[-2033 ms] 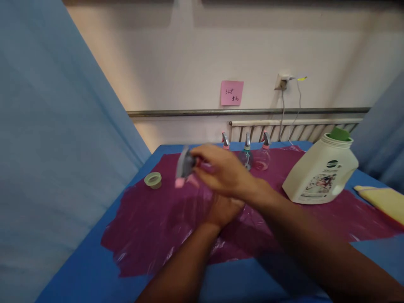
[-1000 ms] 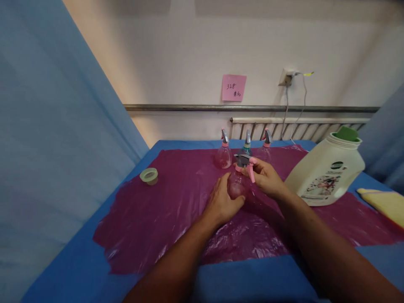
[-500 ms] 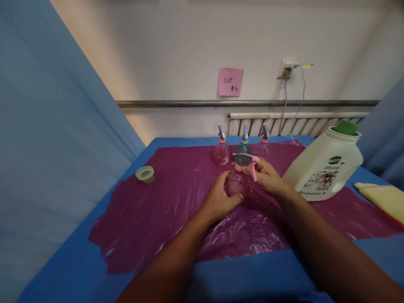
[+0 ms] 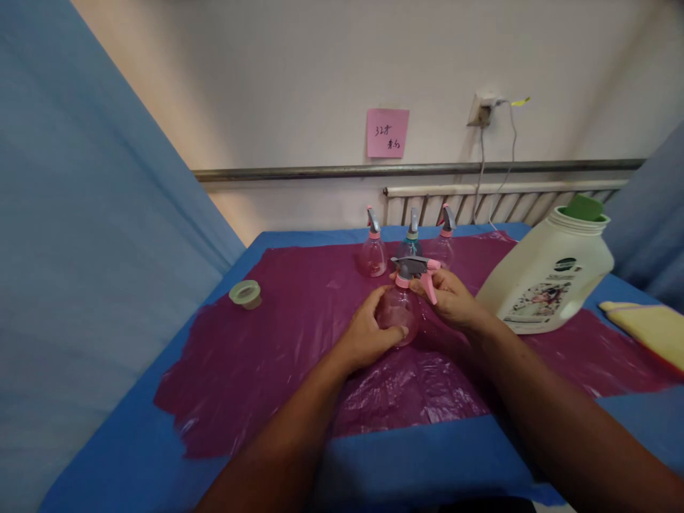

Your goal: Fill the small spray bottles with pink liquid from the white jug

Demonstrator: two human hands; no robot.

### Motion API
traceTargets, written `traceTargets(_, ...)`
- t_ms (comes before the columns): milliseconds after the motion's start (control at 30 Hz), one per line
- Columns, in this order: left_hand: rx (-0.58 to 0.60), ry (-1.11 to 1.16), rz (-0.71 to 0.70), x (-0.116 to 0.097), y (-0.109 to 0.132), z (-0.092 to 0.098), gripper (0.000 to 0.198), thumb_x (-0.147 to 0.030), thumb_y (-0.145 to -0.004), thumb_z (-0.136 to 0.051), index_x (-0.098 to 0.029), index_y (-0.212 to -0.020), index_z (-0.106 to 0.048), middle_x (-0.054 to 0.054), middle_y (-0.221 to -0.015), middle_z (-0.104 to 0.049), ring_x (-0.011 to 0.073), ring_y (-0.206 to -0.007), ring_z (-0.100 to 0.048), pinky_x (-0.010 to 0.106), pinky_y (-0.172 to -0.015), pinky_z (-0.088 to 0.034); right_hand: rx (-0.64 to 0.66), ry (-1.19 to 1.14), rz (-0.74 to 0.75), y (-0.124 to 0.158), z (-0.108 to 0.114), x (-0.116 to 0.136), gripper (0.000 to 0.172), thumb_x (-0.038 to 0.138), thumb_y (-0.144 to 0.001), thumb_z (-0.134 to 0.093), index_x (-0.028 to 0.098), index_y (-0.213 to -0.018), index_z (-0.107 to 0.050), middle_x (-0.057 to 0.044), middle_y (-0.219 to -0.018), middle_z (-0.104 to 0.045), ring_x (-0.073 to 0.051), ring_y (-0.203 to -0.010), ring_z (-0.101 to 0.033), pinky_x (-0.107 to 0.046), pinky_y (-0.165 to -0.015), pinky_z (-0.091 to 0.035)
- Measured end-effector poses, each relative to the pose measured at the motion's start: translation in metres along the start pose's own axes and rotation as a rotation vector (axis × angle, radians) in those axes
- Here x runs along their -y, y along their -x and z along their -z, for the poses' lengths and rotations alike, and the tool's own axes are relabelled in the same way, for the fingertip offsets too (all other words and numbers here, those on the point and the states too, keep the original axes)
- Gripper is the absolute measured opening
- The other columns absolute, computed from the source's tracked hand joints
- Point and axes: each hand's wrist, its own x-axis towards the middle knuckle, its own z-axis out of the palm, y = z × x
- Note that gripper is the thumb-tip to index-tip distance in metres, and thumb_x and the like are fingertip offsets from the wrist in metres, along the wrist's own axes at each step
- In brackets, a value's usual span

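bottle (image 4: pixel 398 313): upright, centre of frame | left hand (image 4: pixel 372 333): half curled around its lower part, probably to hold it steady | right hand (image 4: pixel 452 298): fingers closed at sprayer (image 4: pixel 410 267), perhaps to control it

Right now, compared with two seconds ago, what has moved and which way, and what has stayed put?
The right hand has carried the spray head rightward onto the near bottle and holds it there. The left hand is around that bottle, which was mostly hidden then. The rear spray bottles, small cup, pale jug and purple sheet stayed put.
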Motion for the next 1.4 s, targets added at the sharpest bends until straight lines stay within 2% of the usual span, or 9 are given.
traceTargets(300,-0.117,-0.182,-0.047,0.005,0.004,-0.004,0.083,-0.028,-0.080,-0.092,-0.027,-0.156,-0.057,0.014,-0.157,-0.067,0.0360,-0.147,-0.065,0.057,-0.127,-0.051,-0.123,0.079,0.061,0.002,-0.007,-0.003,0.046,0.054,-0.072,-0.107,0.026,-0.099,-0.083,-0.005,-0.101,-0.085,-0.024,-0.095,-0.077,-0.040,-0.090,-0.064)
traceTargets(533,-0.191,-0.340,-0.078,0.008,0.006,-0.007,0.083,-0.030,-0.079,-0.094,-0.028,-0.153,-0.057,0.011,-0.151,-0.067,0.0354,-0.146,-0.064,0.056,-0.127,-0.051,-0.171,0.049,0.099,0.002,-0.009,-0.007,0.049,0.047,-0.068,-0.109,0.024,-0.102,-0.082,-0.004,-0.099,-0.084,-0.021,-0.091,-0.076,-0.037,-0.092,-0.062)
traceTargets(700,-0.147,-0.354,-0.152,0.009,0.007,-0.006,0.108,-0.032,-0.080,-0.095,-0.032,-0.173,-0.040,0.013,-0.164,-0.059,0.0395,-0.154,-0.057,0.061,-0.131,-0.046,-0.197,0.048,0.070,0.002,-0.014,-0.006,0.053,0.046,-0.064,-0.110,0.025,-0.100,-0.078,-0.003,-0.097,-0.082,-0.020,-0.086,-0.072,-0.036,-0.087,-0.062)
traceTargets(767,-0.102,-0.368,-0.177,0.007,0.008,-0.004,0.119,-0.030,-0.083,-0.093,-0.037,-0.181,-0.027,0.013,-0.163,-0.059,0.0391,-0.153,-0.058,0.060,-0.130,-0.047,-0.201,0.037,0.034,0.003,-0.017,-0.004,0.054,0.043,-0.060,-0.111,0.024,-0.098,-0.078,-0.001,-0.094,-0.080,-0.019,-0.083,-0.069,-0.035,-0.085,-0.060)
traceTargets(867,-0.018,-0.404,-0.176,0.002,0.010,-0.001,0.122,-0.029,-0.088,-0.090,-0.041,-0.185,-0.018,0.012,-0.156,-0.061,0.0374,-0.147,-0.061,0.058,-0.127,-0.050,-0.177,0.037,0.012,0.002,-0.020,-0.003,0.053,0.042,-0.057,-0.112,0.024,-0.093,-0.077,0.000,-0.090,-0.077,-0.018,-0.081,-0.067,-0.033,-0.082,-0.058)
traceTargets(1033,0.026,-0.406,-0.216,0.004,0.011,0.001,0.110,-0.030,-0.092,-0.086,-0.043,-0.183,-0.026,0.010,-0.151,-0.058,0.0343,-0.137,-0.067,0.056,-0.122,-0.055,-0.157,0.041,0.040,-0.003,-0.021,-0.006,0.054,0.047,-0.058,-0.112,0.023,-0.085,-0.072,0.002,-0.085,-0.073,-0.016,-0.079,-0.063,-0.031,-0.079,-0.054)
traceTargets(1167,0.025,-0.429,-0.257,0.009,0.009,0.002,0.101,-0.032,-0.093,-0.087,-0.040,-0.179,-0.035,0.010,-0.157,-0.055,0.0359,-0.142,-0.065,0.058,-0.123,-0.055,-0.159,0.048,0.046,-0.004,-0.020,-0.012,0.056,0.049,-0.061,-0.111,0.024,-0.086,-0.069,0.002,-0.085,-0.071,-0.016,-0.079,-0.062,-0.031,-0.076,-0.053)
traceTargets(1300,0.023,-0.457,-0.280,0.009,0.008,0.002,0.104,-0.031,-0.093,-0.086,-0.040,-0.181,-0.030,0.010,-0.157,-0.055,0.0357,-0.143,-0.064,0.057,-0.125,-0.055,-0.125,0.027,0.060,-0.003,-0.018,-0.012,0.055,0.048,-0.064,-0.110,0.026,-0.098,-0.074,0.000,-0.096,-0.078,-0.020,-0.089,-0.070,-0.036,-0.089,-0.059)
traceTargets(1400,0.017,-0.467,-0.274,0.011,0.007,0.002,0.103,-0.031,-0.094,-0.085,-0.041,-0.181,-0.030,0.010,-0.157,-0.056,0.0350,-0.141,-0.066,0.055,-0.122,-0.057,-0.080,0.015,0.070,0.000,-0.014,-0.009,0.059,0.045,-0.069,-0.109,0.029,-0.115,-0.076,-0.002,-0.114,-0.082,-0.023,-0.107,-0.076,-0.039,-0.102,-0.060)
